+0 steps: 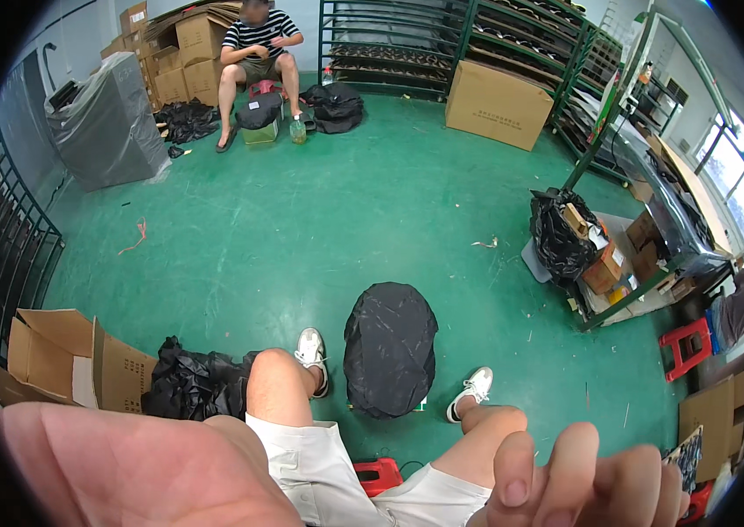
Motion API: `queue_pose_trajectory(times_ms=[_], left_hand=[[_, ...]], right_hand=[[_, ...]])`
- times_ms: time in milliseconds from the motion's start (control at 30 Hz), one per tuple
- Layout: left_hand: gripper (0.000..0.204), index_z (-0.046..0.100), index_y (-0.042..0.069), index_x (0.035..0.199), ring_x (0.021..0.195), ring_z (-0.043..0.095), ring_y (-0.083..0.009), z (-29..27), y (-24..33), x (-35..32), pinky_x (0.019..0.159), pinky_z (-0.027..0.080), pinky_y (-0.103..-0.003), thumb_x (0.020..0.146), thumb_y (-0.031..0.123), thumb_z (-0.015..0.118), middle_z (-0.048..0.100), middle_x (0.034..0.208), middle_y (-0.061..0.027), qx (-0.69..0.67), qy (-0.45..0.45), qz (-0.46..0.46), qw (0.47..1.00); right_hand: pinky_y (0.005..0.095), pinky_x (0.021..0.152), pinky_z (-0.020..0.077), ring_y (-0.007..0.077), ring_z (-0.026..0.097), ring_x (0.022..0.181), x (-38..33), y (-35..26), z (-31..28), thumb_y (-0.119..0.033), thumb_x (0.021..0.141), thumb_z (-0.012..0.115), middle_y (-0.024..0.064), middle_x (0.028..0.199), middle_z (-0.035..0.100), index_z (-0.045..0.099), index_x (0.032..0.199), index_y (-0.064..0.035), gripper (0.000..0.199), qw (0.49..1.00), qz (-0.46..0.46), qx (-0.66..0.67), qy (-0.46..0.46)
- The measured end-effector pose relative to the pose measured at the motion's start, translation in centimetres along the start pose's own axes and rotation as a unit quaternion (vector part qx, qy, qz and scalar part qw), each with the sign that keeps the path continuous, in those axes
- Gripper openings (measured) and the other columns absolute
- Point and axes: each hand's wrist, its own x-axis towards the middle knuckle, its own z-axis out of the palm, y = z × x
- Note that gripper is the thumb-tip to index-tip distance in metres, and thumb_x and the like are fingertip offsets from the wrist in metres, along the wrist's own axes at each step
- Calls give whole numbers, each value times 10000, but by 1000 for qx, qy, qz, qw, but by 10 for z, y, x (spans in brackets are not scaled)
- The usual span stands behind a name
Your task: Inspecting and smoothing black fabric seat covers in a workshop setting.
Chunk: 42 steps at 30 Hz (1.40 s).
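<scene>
My left hand [144, 461] is raised very close at the lower left. A broad stretch of palm shows, but its fingers are out of sight. At the lower right my right hand [596, 479] is also raised, with loosely bent fingers, gaps between them and nothing visible in them. Neither hand touches any object that I can see. On the floor between my white shoes stands an oval black-covered object [391, 350], apart from both hands. Its cover is creased, and what lies under it is hidden.
An open cardboard box [122, 369] and black plastic bag [201, 378] lie left of my legs. A cluttered workbench [697, 224] and red stool [686, 349] stand right. Across the green floor, a seated person [262, 39] sits near stacked cartons [199, 39]. A large carton [497, 104] leans against racks.
</scene>
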Motion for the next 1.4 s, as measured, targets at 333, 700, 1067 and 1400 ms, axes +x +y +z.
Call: queue_pose_trajectory(times_ms=[333, 700, 1067, 1400], left_hand=[[271, 506, -7, 743, 566, 497, -125, 35, 23, 6, 509, 425, -242, 848, 156, 695, 667, 800, -186, 37, -28, -76, 996], [309, 504, -11, 677, 513, 484, -99, 58, 33, 12, 466, 418, -223, 835, 159, 707, 672, 759, -182, 76, -36, -113, 990], [297, 501, -13, 727, 554, 494, -115, 26, 20, -4, 506, 424, -238, 850, 188, 682, 665, 792, -184, 119, -6, -77, 990], [295, 499, -16, 773, 591, 504, -129, 10, 0, -17, 543, 429, -252, 863, 215, 660, 659, 823, -187, 106, 16, -43, 993]], right_hand=[[462, 862, 334, 205, 488, 901, -10, 36, -13, -366, 1019, 396, -81, 888, 627, 617, 809, -244, 329, 988, -151, -19, -9], [460, 891, 364, 215, 516, 932, 5, 38, -23, -391, 1022, 415, -60, 921, 638, 621, 879, -222, 302, 989, -134, 6, -56], [495, 908, 426, 252, 574, 992, -34, 38, -45, -478, 1017, 419, 44, 1050, 650, 633, 997, -160, 384, 997, -69, 6, 18], [648, 918, 424, 460, 560, 1186, -85, 25, -22, -611, 937, 499, 221, 1334, 557, 620, 1256, -44, 662, 968, -2, 249, -24]])
